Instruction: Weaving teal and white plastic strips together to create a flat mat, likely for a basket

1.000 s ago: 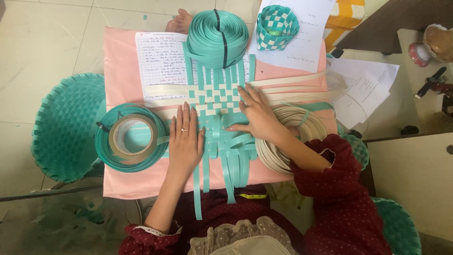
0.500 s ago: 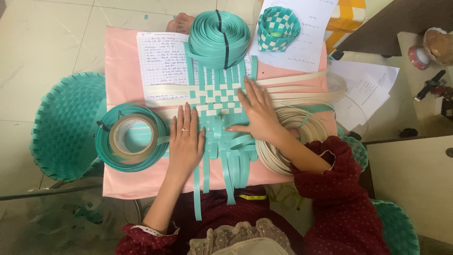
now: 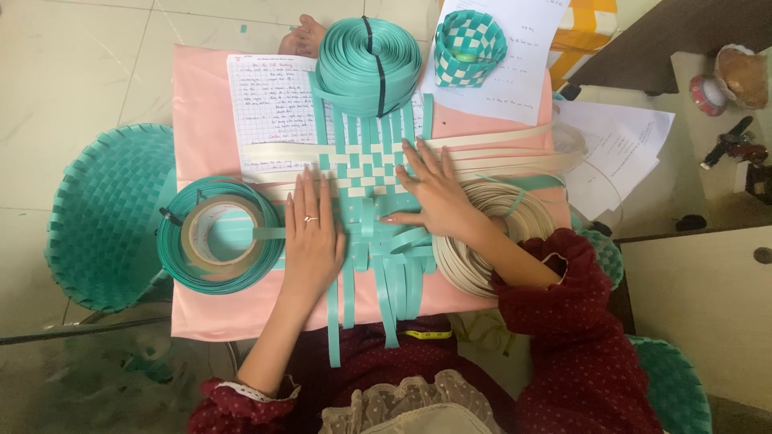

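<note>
A half-woven mat of teal and cream strips was laid at the middle of a pink board, and every other place is given from that mat. The left hand was pressed flat on the mat's left edge, fingers together and pointing away from the body, a ring on one finger; nothing was pinched by it. The right hand was spread flat on the mat's right side, its fingers fanned over the weave and over the cream strips that ran out to the right. Loose teal strip ends were seen hanging from the mat's near edge, toward the person's lap. Just beyond the mat's far edge a large coil of teal strip was stood, and to the right of that coil a small woven teal-and-white basket was set on white paper. A handwritten sheet was tucked under the mat's far-left corner. To the left of the mat a flat teal coil with a roll of brown tape inside it was placed, touching the left hand's side. A coil of cream strip was lying right of the mat, beneath the right wrist. Well to the left, off the board, a large woven teal basket was seen.
</note>
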